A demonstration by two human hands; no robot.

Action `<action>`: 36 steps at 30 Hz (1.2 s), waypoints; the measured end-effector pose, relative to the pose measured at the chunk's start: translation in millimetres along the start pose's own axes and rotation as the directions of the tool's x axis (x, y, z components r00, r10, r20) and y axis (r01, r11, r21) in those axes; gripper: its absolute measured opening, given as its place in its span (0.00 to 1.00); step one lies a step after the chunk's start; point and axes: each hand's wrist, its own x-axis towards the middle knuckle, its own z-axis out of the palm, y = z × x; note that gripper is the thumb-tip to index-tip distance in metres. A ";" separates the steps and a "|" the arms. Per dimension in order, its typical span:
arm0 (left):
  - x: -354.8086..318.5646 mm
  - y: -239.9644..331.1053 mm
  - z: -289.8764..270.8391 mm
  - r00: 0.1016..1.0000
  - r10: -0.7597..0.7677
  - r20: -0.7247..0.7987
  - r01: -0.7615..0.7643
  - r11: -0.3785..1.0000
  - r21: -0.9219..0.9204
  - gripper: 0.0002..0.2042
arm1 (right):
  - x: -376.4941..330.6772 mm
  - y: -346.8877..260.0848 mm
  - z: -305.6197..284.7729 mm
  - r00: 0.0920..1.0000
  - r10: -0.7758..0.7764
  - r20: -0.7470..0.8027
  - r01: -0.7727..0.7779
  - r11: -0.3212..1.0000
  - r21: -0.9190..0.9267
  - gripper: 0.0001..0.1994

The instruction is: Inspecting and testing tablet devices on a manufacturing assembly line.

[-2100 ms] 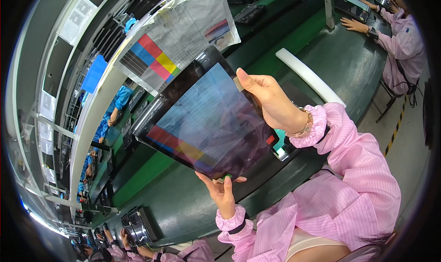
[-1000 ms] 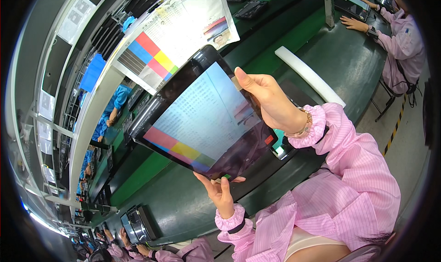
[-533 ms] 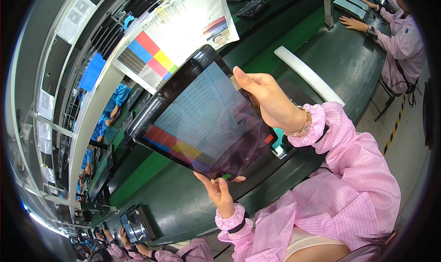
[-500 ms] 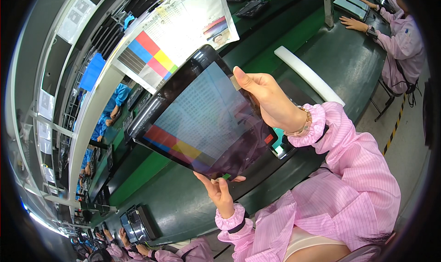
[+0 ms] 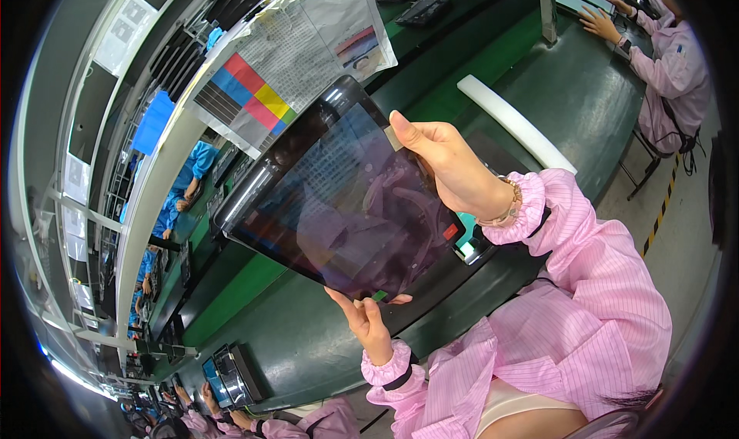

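I hold a black, glossy display screen point(image 5: 339, 200) tilted in front of me, above the green bench. My right hand point(image 5: 458, 165) grips its right edge, thumb on the front by a small tan tab. My left hand point(image 5: 368, 323) pinches the lower edge near a small green sticker point(image 5: 379, 295); some of its fingers are hidden behind the screen. A red label point(image 5: 450, 232) shows near the lower right corner. The glass is dark, with faint reflections of pink sleeves and the printed sheet point(image 5: 312, 35) behind it.
A white foam strip point(image 5: 516, 123) lies on the green bench point(image 5: 562, 96) to the right. Partly hidden beneath the screen is a device with a teal face point(image 5: 466, 246). A metal post point(image 5: 547, 11) stands farther back. Co-workers in pink point(image 5: 673, 73) and blue sit along the benches.
The printed sheet and its reflection in the screen have dimmed. My hands and the screen stay nearly still. At the far right, a co-worker's hand has lifted toward the device there.
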 end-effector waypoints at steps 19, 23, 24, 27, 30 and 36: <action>9.5 12.7 -2.9 0.949 -0.083 -0.304 0.041 0.989 -0.144 0.19 | -20.9 52.9 -8.4 0.963 0.266 0.048 -0.268 0.963 0.042 0.21; 2.1 -2.3 -15.6 0.947 -0.271 -0.174 0.223 0.941 -0.253 0.16 | 14.1 57.3 -47.7 0.953 0.232 0.196 -0.292 0.880 0.375 0.19; 1.3 -9.4 -20.3 0.942 -0.307 -0.139 0.265 0.929 -0.257 0.16 | 24.0 55.2 -59.8 0.975 0.179 0.129 -0.215 0.897 0.385 0.19; 4.8 -34.9 -38.6 0.917 -0.385 -0.105 0.348 0.901 -0.258 0.16 | 27.2 35.5 -107.5 0.998 0.024 0.060 -0.031 0.993 0.117 0.18; 12.6 -60.3 -60.2 0.910 -0.411 -0.050 0.382 0.881 -0.280 0.16 | 0.7 18.1 -157.7 0.990 0.136 -0.047 -0.143 0.960 -0.242 0.21; 19.1 -66.7 -52.0 0.965 -0.088 -0.248 0.249 0.612 0.751 0.24 | -77.5 21.7 -214.6 0.933 0.300 -0.197 -0.359 0.761 -0.541 0.24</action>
